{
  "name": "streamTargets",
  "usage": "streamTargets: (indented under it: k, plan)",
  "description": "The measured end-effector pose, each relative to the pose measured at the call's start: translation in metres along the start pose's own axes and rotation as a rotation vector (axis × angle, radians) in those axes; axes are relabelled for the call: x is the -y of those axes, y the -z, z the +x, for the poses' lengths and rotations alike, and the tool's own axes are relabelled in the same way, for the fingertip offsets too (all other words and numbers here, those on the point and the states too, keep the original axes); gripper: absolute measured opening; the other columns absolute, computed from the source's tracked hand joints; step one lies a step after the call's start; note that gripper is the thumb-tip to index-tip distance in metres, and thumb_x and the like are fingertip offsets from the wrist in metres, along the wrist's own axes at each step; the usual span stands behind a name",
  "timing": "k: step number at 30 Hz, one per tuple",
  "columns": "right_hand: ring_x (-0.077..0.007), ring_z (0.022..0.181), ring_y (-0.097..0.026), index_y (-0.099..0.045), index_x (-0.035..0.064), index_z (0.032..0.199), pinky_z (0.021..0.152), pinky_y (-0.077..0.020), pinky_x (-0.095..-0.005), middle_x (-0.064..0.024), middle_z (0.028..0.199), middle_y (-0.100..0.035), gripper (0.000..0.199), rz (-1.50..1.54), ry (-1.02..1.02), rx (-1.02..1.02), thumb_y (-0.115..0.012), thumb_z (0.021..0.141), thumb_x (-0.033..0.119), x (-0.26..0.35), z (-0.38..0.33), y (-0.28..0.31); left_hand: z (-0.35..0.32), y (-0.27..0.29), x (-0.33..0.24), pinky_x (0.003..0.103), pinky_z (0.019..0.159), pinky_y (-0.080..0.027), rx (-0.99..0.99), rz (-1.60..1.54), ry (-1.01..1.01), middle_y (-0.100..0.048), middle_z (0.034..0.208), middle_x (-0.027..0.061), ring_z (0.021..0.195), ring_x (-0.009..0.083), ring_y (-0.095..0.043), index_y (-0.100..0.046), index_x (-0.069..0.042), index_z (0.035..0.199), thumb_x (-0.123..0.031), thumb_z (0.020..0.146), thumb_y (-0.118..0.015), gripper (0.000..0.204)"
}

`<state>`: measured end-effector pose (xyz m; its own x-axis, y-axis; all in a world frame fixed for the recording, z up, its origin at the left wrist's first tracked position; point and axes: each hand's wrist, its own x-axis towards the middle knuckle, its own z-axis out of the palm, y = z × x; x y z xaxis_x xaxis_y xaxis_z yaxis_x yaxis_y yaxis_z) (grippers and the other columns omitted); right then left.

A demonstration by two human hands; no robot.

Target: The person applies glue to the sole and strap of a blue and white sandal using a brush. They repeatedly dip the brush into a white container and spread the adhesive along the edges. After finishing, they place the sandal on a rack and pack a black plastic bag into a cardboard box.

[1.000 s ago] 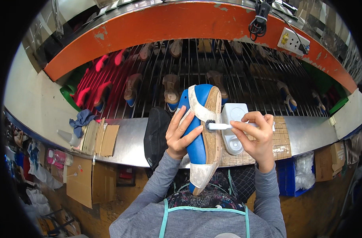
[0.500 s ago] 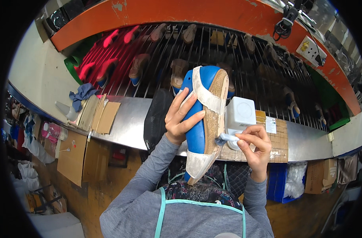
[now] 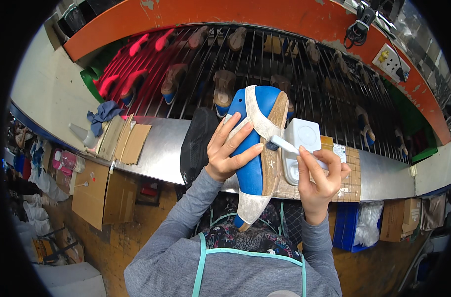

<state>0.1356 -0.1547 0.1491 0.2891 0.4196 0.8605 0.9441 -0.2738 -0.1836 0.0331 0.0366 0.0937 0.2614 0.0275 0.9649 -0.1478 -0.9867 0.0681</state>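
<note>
A blue shoe last [image 3: 251,173] with pale straps across it and a brown cork-like sole along its right side is gripped by my left hand [image 3: 223,158], whose fingers lie over the blue side. My right hand [image 3: 319,180] pinches the pale handle of a small brush [image 3: 285,145]. The brush's dark bristles touch the edge of the sole [image 3: 271,168] just below the upper strap. Behind the brush, partly covered by the shoe and my hand, stands a white plastic container [image 3: 304,134] with a round mark on its top.
Beyond the metal ledge [image 3: 158,153], a rack of metal rods [image 3: 195,74] carries several shoes, some under red light. Cardboard pieces [image 3: 136,143] and a blue cloth [image 3: 105,116] lie left. A power socket [image 3: 391,62] hangs on the orange frame. A blue bin [image 3: 344,227] stands below right.
The brush has moved up along the sole's edge, from near the lower strap to just under the upper one. The shoe has turned slightly and shifted a little right.
</note>
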Motion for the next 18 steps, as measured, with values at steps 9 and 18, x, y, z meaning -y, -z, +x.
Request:
streamTargets:
  k: [9, 18]
  plan:
    - [-0.0110, 0.073, -0.052, -0.075, 0.0185, 0.096, 0.075, -0.0236, -0.0314, 0.0012, 0.087, -0.058, 0.030, -0.041, 0.039, -0.061, -0.081, 0.067, 0.012, -0.004, 0.003, -0.007, 0.002, 0.000, 0.003, 0.054, 0.097, -0.046, 0.028, 0.010, -0.011, -0.059, 0.127, 0.0082, 0.119, 0.0377, -0.054, -0.065, -0.027, 0.109, -0.019, 0.072, -0.074, 0.039]
    - [-0.0127, 0.072, -0.052, -0.075, 0.0131, 0.092, 0.071, -0.0290, -0.0297, 0.0007, 0.080, -0.060, 0.021, 0.310, -0.147, 0.191, -0.077, 0.071, 0.011, -0.014, 0.000, -0.002, 0.000, -0.001, 0.007, 0.053, 0.096, -0.047, 0.001, 0.009, 0.036, -0.060, 0.124, 0.0122, 0.118, 0.0391, -0.054, -0.067, -0.024, 0.106, -0.018, 0.070, -0.075, 0.037]
